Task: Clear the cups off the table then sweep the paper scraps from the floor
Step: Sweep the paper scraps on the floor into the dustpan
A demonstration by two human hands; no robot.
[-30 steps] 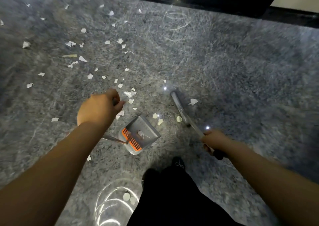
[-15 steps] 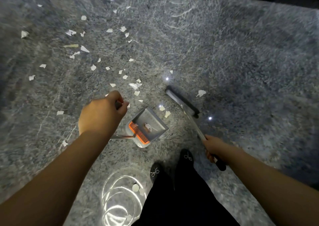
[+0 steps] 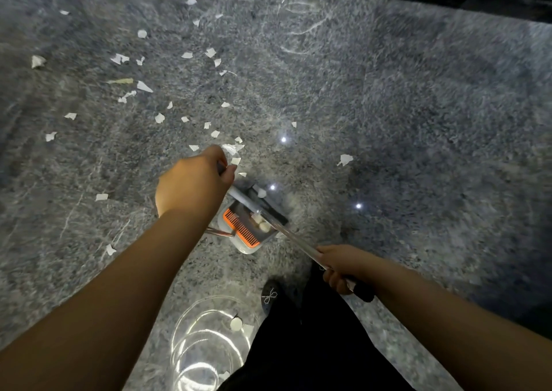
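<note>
2 hands (image 3: 194,183) (image 3: 343,263) grip dustpan handle (image 3: 219,231) and metal broom pole (image 3: 295,242); torn scraps (image 3: 143,86) litter speckled floor (image 3: 388,107).

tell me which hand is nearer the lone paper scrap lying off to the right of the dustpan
Right. The right hand grips the broom handle below the lone scrap; the left hand, holding the dustpan handle, sits farther off to its left.

Glossy speckled stone floor (image 3: 388,107); plastic dustpan (image 3: 248,229); paper scraps (image 3: 143,86).
</note>
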